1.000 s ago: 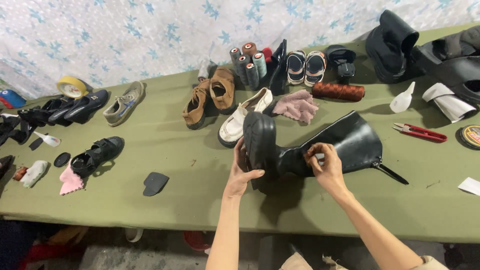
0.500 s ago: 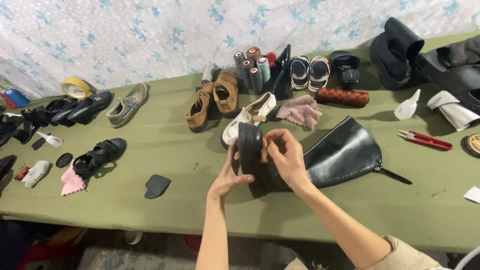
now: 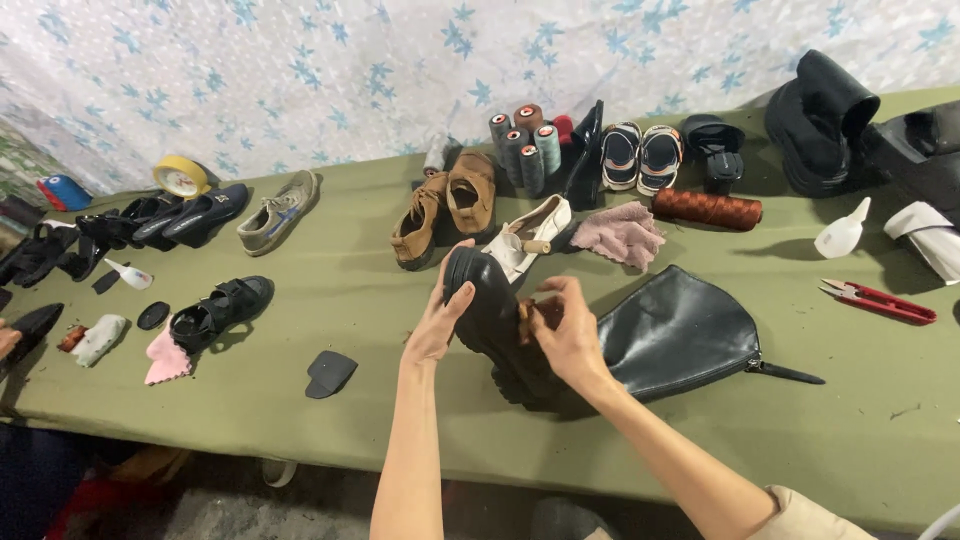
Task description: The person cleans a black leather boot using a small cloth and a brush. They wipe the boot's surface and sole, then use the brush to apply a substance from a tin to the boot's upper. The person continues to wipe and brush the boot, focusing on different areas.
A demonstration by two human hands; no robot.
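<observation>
While tipped sole-up near the middle of the frame, black boot (image 3: 500,325) held between both hands above the green counter (image 3: 300,420), its leather shaft (image 3: 680,335) lying flat toward the right with the zipper pull trailing. Left hand (image 3: 440,320) pressed open-palmed against the toe end, thumb over the sole edge, apparently to steady it. Right hand (image 3: 565,335) curled over the instep, fingers pinched on something small and brownish there; cannot tell what. Grip on both sides closed on the boot, so neither hand free.

Just above, brown shoes (image 3: 445,205) and a white flat shoe (image 3: 530,235) side by side, with a pink cloth (image 3: 620,235) near them. Thread spools (image 3: 525,145) upright at the back, a rust-coloured spool (image 3: 708,208) lying to the right, red snips (image 3: 880,300) at far right. Lower left of centre, a dark heel piece (image 3: 330,372) lying loose; further left, a black sandal (image 3: 220,310) beside another pink rag (image 3: 168,360).
</observation>
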